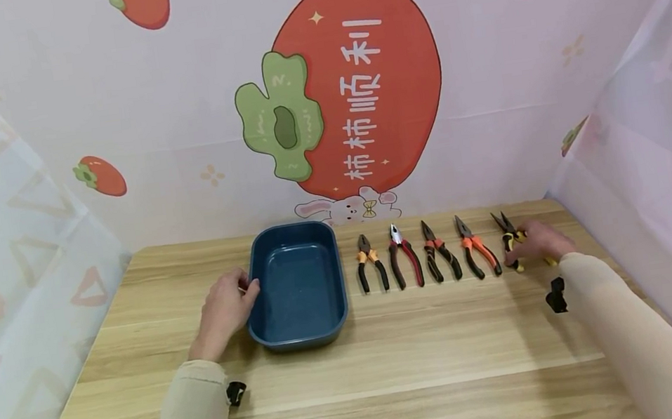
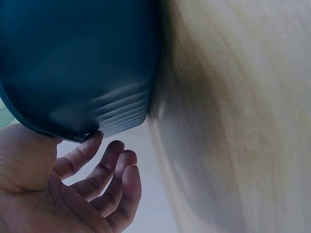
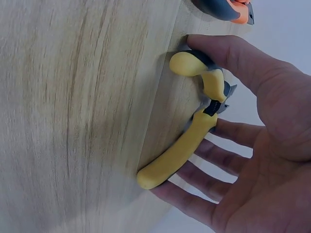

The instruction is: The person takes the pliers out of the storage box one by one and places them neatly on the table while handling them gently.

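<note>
My left hand (image 1: 229, 310) is at the left side of a deep blue rectangular tray (image 1: 305, 341). In the left wrist view, the thumb goes over the tray's rim and the index fingertip lies against the outer wall, with the other fingers loosely bent below. At the right end of a row of tools, my right hand (image 1: 540, 240) grips yellow-and-black pliers (image 1: 509, 240) that lie with their jaws spread and pointing away. In the right wrist view, the thumb lies along one yellow handle (image 3: 187, 64) and the fingers along the other.
Left of my right hand lie orange long-nose pliers (image 1: 477, 244), black-and-brown pliers (image 1: 439, 247), red-handled pliers (image 1: 404, 250) and small orange-and-black pliers (image 1: 370, 256). The wooden table (image 1: 424, 396) meets a printed cloth backdrop (image 1: 202, 206) at the back and sides.
</note>
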Demonstrator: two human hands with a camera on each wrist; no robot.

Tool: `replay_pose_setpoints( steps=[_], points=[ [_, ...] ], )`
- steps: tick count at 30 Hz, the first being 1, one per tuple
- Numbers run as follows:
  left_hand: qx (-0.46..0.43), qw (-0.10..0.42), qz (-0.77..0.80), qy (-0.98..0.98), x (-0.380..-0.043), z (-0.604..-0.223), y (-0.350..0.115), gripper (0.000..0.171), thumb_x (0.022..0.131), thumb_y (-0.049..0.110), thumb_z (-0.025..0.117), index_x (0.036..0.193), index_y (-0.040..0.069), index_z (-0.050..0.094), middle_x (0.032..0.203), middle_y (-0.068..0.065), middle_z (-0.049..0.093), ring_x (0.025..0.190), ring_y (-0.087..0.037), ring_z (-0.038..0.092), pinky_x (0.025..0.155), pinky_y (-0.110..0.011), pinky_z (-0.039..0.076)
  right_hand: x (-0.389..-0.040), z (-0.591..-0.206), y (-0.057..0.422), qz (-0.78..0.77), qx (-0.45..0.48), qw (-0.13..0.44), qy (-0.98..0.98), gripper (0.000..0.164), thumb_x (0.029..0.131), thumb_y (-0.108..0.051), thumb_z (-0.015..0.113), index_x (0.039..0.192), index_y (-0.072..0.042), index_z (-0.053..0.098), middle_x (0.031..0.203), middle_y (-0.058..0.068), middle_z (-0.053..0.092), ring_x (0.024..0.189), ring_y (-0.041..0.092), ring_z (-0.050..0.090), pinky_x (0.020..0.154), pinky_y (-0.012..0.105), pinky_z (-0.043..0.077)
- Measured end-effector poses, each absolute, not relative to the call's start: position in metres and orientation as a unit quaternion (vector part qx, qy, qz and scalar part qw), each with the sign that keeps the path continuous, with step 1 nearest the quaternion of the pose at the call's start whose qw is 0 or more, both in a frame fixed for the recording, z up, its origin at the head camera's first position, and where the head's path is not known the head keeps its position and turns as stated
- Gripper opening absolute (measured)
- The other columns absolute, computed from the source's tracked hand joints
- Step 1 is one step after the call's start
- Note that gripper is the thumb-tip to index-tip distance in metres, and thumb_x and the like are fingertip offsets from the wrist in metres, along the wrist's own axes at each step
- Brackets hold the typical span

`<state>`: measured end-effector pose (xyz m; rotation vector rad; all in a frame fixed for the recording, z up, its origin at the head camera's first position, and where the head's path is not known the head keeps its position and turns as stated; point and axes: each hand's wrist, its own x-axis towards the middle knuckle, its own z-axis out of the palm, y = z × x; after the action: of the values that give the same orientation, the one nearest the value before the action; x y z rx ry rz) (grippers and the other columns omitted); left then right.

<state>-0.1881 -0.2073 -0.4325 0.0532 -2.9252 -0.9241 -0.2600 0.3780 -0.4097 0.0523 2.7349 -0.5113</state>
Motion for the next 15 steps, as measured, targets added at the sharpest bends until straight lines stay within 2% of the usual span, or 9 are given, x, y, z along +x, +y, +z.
replay_pose_setpoints(
  steps=[8, 15],
  points=[
    [0.013, 0.037, -0.299, -0.953, -0.1886, -0.4330, -0.2080, 0.020, 0.102, 0.023, 0.058, 0.093, 0.005, 0.060, 0.085, -0.011, 0.060, 0.076, -0.026, 0.057, 0.059, -0.036, 0.044, -0.2602, -0.4131, 0.3799, -0.178, -0.003, 0.184, 0.967, 0.106, 0.085, -0.043, 0.080, 0.147, 0.022, 0.022, 0.144, 0.048, 0.028, 0.129, 0.065, 0.032, 0.102, 0.071, 0.034],
    [0.004, 0.043, -0.298, -0.953, -0.1888, -0.4343, -0.2093, 0.020, 0.102, 0.023, 0.059, 0.094, 0.004, 0.061, 0.090, -0.013, 0.063, 0.080, -0.028, 0.059, 0.063, -0.039, 0.048, -0.2544, -0.4185, 0.3805, -0.205, -0.012, 0.165, 0.965, 0.108, 0.086, -0.043, 0.080, 0.149, 0.020, 0.019, 0.147, 0.049, 0.020, 0.130, 0.068, 0.026, 0.101, 0.074, 0.032]
  ],
)
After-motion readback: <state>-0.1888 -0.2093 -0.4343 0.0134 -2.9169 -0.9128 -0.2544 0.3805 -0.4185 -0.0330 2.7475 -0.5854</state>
